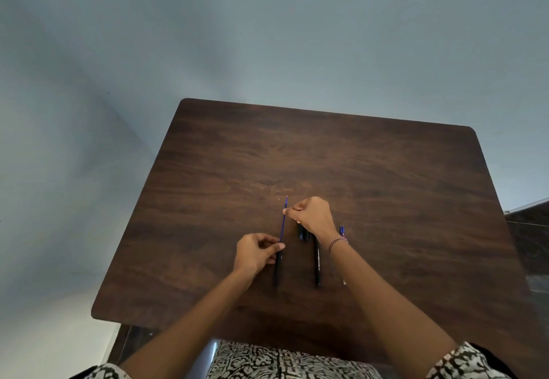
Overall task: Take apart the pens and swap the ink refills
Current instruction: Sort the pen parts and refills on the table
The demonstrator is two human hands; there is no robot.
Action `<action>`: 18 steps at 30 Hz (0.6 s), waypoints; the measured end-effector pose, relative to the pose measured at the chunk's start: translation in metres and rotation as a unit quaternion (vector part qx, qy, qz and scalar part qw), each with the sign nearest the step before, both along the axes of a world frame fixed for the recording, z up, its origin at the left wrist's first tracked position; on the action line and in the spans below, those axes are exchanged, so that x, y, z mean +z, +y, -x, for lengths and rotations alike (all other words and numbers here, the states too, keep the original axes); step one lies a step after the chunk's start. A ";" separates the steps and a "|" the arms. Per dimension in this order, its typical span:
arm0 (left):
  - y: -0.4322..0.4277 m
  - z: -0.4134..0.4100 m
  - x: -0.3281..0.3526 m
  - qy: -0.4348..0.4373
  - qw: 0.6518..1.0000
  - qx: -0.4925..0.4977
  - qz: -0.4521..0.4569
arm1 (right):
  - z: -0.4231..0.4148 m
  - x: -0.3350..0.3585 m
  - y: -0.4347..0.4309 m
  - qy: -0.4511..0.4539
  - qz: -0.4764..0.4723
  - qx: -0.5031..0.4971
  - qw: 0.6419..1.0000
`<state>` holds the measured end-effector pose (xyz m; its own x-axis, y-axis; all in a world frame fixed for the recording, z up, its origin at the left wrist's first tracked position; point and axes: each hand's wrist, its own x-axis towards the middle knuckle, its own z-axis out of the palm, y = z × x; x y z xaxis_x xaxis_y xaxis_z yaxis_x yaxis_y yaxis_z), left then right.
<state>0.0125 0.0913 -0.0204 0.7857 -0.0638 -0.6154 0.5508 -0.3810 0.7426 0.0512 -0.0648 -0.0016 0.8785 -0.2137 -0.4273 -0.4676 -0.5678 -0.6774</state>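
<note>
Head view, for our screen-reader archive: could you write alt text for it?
The left hand grips a black pen barrel while the right hand pinches a thin blue refill sticking out of its far end, above a dark wooden table. A second black pen lies just to the right.

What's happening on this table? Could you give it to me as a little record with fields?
Surface: dark brown wooden table
Left hand: grips a black plastic pen barrel near its mouth
Right hand: pinches a thin blue ink refill, its lower end at that barrel's mouth
Lying loose: second black pen barrel; small black pen part beside it
</note>
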 end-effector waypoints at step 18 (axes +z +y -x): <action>0.029 0.041 -0.012 0.008 1.000 0.018 0.017 | 0.003 -0.018 0.036 0.034 -0.003 -0.070 0.997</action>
<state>-0.0288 0.1199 -0.0322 0.7777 -0.0568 -0.6260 0.5757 -0.3357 0.7456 0.0480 -0.0286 -0.0201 0.8098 -0.3294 -0.4855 -0.5861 -0.4909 -0.6446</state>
